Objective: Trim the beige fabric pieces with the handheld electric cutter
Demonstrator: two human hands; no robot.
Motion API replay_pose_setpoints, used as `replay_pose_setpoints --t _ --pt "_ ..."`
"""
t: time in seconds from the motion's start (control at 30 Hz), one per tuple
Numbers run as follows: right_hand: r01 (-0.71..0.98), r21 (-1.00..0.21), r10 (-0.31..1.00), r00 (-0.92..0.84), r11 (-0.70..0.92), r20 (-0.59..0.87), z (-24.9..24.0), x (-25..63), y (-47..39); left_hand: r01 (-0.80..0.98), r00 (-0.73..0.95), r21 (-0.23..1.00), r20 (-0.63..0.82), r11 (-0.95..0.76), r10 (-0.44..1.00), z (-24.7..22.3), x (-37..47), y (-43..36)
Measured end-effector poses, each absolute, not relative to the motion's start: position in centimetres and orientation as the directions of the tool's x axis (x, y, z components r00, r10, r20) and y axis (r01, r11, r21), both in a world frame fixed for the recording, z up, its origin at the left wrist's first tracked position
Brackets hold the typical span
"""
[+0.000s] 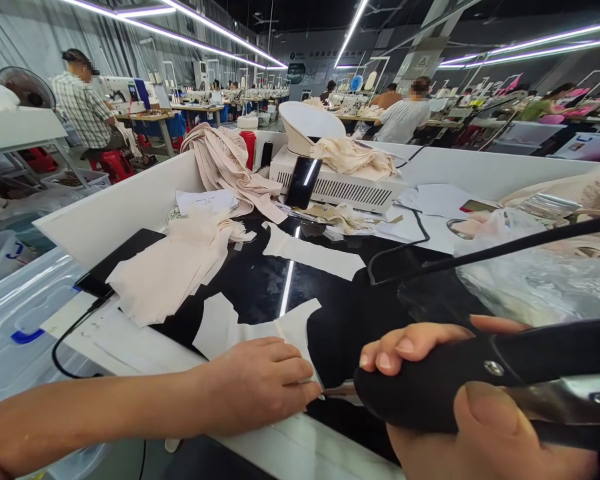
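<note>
A white cut fabric piece [217, 327] lies on the black glossy table surface [260, 293]. My left hand [265, 383] rests on its near part, fingers together and pressing it down. My right hand [445, 393] is wrapped round a black-handled tool [430, 383], large and close to the camera. The tool's thin metal end reaches to the fabric's edge beside my left fingertips. Farther back lies a second white fabric piece [320, 255]. To the left is a fanned stack of cream fabric pieces [173, 270].
Behind the surface stand a phone [303, 182], a white vented box [335, 183] and draped pink fabric [225, 160]. Clear plastic bags [545, 273] lie at right, under a black cable [505, 250]. A dark tablet-like slab [120, 262] is at left. People sit at sewing tables beyond.
</note>
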State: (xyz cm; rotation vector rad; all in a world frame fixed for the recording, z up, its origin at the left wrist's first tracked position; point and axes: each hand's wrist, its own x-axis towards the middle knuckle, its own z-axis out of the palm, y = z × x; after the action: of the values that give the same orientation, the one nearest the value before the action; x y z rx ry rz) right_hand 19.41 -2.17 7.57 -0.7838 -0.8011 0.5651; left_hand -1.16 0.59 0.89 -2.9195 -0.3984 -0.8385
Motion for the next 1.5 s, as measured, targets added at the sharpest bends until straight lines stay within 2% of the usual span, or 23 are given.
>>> replay_pose_setpoints --t 0.3,0.7,0.93,1.5 --pt "-0.167 -0.794 0.708 0.585 0.584 0.397 7.8 19.2 -1.8 0.319 0.779 0.026 0.562 -0.948 0.278 1.2 -1.6 0.7" --pt "-0.151 -0.805 0.716 0.57 0.574 0.403 8.0 20.1 -1.2 0.306 0.831 0.099 0.457 -0.947 0.317 0.8 -1.9 0.6" --pt "-0.111 -0.786 0.697 0.549 0.608 0.461 8.4 19.7 -0.2 0.299 0.84 0.116 0.439 -0.947 0.319 0.5 -1.8 0.6" --pt "-0.101 -0.786 0.671 0.593 0.61 0.445 8.8 19.1 0.7 0.315 0.83 0.189 0.421 -0.93 0.366 0.0 -2.2 0.8"
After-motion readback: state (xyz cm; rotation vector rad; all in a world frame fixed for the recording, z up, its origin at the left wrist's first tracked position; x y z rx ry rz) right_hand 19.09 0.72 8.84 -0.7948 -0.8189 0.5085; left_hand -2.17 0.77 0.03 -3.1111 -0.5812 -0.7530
